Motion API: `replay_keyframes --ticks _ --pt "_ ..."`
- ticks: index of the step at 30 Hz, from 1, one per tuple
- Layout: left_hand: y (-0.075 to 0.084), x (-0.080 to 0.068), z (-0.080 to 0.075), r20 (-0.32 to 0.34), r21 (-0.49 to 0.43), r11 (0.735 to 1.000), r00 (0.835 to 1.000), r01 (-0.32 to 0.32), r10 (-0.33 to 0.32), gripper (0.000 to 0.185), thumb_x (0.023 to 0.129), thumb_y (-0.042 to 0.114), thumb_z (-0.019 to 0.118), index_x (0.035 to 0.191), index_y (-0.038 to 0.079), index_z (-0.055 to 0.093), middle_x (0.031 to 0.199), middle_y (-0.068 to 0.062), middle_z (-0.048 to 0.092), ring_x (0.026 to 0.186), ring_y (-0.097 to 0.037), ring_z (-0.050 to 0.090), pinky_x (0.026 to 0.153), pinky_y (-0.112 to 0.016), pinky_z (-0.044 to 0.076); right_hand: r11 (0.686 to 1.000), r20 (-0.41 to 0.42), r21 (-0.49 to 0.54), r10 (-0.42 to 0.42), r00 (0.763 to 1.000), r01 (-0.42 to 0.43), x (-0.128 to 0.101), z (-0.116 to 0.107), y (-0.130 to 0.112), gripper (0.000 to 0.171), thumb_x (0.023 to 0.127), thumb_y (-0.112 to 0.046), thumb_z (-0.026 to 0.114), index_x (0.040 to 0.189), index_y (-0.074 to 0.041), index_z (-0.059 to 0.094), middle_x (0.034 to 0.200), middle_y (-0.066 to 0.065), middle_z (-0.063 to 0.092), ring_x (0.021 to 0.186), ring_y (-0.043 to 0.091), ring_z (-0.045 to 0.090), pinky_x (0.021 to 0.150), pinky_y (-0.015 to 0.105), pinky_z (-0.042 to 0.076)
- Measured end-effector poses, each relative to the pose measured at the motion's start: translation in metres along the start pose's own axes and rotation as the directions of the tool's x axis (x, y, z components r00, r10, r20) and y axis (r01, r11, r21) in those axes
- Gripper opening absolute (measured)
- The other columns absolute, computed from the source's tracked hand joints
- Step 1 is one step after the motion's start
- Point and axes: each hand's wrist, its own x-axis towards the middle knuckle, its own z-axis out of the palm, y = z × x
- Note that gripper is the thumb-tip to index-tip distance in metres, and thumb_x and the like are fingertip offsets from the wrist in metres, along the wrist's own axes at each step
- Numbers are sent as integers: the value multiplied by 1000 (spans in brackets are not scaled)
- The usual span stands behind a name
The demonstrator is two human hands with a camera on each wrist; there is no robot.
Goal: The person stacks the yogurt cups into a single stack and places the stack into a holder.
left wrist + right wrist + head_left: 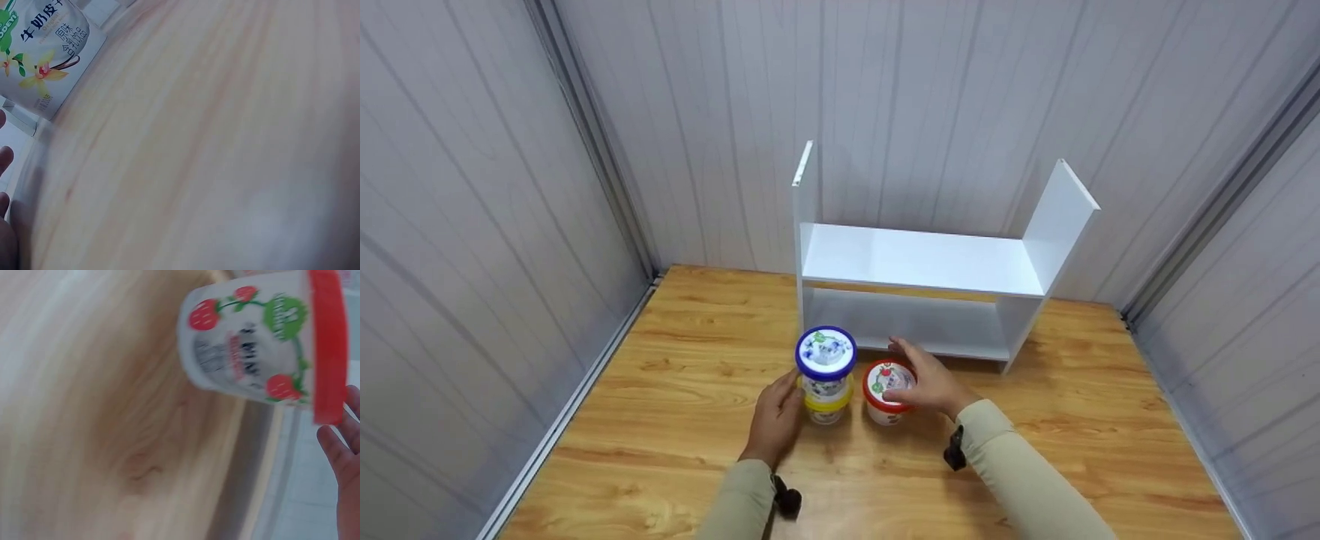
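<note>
Left hand (777,417) cupped against the lower, yellow-lidded cup (826,405) of a two-cup stack, fingers curled round its left side. Blue-lidded cup (826,354) sitting on top, upright. Right hand (928,382) draped over the red-lidded cup (887,393), fingers bent round its far and right side, gripping.

Left wrist view: only fingertips (4,157) at the frame edge and the vanilla-flower label of the yellow-lidded cup (48,50); grip not readable here. Right wrist view: strawberry print on the red-lidded cup (264,343), fingertips (343,450) beside the lid; blurred.

Stack and red-lidded cup standing just beside each other on the wooden worktop (675,420), between the hands. White two-tier shelf (922,262) behind them, near the grey panelled wall (945,97).
</note>
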Motion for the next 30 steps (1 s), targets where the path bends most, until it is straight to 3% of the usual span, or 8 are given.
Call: replay_keyframes --ticks 8,12,17,22,30 --pt "5 -2 -2 29 -25 997 997 70 -69 45 106 38 50 150 28 51 150 0 52 139 -31 44 115 -57 33 993 -6 16 -120 993 120 -6 6 23 114 69 -47 91 159 -13 30 156 11 43 140 29 42 115 52 34" --pt "7 -2 -2 36 -24 995 995 94 -93 45 107 39 49 151 30 50 150 3 52 140 -29 44 116 -55 32 994 5 37 -100 995 100 -8 8 28 110 70 -45 91 158 -12 34 158 14 39 143 33 38 116 54 31" --pt "6 -2 -2 32 -8 996 995 90 -90 45 107 39 50 151 29 49 149 1 53 139 -30 44 116 -55 32 998 25 48 -45 999 44 -10 11 30 103 72 -42 91 155 -13 38 149 12 49 133 31 48 111 54 38" --pt "6 -2 -1 28 -7 995 994 102 -102 45 106 39 51 151 31 49 149 1 53 138 -29 46 115 -55 33 998 -6 60 -24 1000 24 -9 17 31 101 71 -44 91 151 -12 38 136 9 57 121 26 56 105 51 44" --pt "6 -3 -2 19 14 995 995 94 -95 46 106 40 50 150 29 50 147 -1 56 134 -30 49 113 -56 36 997 -67 80 19 998 -13 -11 31 32 103 68 -42 94 149 -14 36 131 6 57 117 23 57 106 48 44"
